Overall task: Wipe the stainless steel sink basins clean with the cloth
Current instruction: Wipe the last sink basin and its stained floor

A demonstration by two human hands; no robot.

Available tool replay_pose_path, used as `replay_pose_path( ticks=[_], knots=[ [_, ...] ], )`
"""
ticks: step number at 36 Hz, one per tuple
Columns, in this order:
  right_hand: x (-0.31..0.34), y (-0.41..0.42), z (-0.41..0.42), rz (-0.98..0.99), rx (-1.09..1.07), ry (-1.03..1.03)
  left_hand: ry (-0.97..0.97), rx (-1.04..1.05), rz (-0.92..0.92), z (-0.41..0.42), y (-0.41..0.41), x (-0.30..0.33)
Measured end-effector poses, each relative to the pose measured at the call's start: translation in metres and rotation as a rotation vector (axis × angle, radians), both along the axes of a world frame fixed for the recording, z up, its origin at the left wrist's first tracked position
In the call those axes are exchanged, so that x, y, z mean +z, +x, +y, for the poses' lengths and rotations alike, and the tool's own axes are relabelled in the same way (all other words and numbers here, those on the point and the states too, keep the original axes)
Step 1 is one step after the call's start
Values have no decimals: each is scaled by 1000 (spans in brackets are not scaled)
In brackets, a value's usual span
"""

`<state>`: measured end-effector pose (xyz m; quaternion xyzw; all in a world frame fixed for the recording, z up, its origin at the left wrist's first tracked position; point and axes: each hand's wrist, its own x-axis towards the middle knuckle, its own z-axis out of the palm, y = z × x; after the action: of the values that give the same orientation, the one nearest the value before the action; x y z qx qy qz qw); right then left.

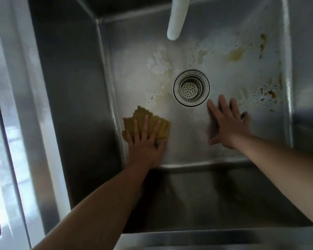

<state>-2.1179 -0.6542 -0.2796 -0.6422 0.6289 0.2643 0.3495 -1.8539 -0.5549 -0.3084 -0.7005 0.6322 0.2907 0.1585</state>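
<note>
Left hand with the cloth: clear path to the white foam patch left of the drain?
Probably yes. The left hand presses the cloth on the basin floor; only bare steel lies between it and the foam.

My left hand (145, 147) covers part of the yellow cloth (146, 123). The white tap (176, 17) is cut off at the top edge. My right hand (228, 123) looks a bit blurry. I can't see the sink floor (188, 134) under it.
</note>
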Motion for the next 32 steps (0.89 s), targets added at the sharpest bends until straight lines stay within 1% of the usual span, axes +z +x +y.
replay_pose_path(
  ticks=[3, 5, 7, 9, 11, 12, 13, 16, 17, 21, 22, 24, 28, 30, 32],
  knots=[
    [0, 1, 0, 7, -4, 1, 29, 354, 11, -25, -23, -8],
    [0, 0, -1, 2, -5, 7, 34, 546, 18, -47, -39, -14],
    [0, -1, 0, -9, -7, 0, 26, 660, 26, -70, -49, -18],
    [-2, -2, 0, -13, -7, -14, 6, 703, 49, -93, -54, -22],
    [-3, -2, 1, -10, -2, -22, -18, 676, 63, -115, -57, -25],
    [-3, -2, 1, -9, 0, -23, -29, 612, 59, -124, -57, -25],
    [-3, -2, 1, -9, 0, -23, -44, 506, 51, -130, -57, -25],
    [-3, -1, 0, -7, -5, -16, -110, 74, 64, -135, -52, -26],
    [-2, -1, 0, -6, -4, -10, -120, -31, 79, -133, -48, -27],
    [3, 1, -2, -5, 0, 10, -177, -287, 60, -111, -27, -24],
    [4, 1, -2, -6, -3, 15, -193, -302, 50, -102, -22, -21],
    [5, 1, -2, -5, -3, 13, -176, -241, 42, -77, -17, -18],
    [6, 1, -2, -9, -7, 24, -63, 26, 1, -26, -15, -11],
    [4, 1, -1, -8, -13, 20, -15, 143, 9, -23, -16, -11],
    [1, -1, 0, -13, -15, 18, -4, 263, 22, -39, -20, -15]
  ],
)
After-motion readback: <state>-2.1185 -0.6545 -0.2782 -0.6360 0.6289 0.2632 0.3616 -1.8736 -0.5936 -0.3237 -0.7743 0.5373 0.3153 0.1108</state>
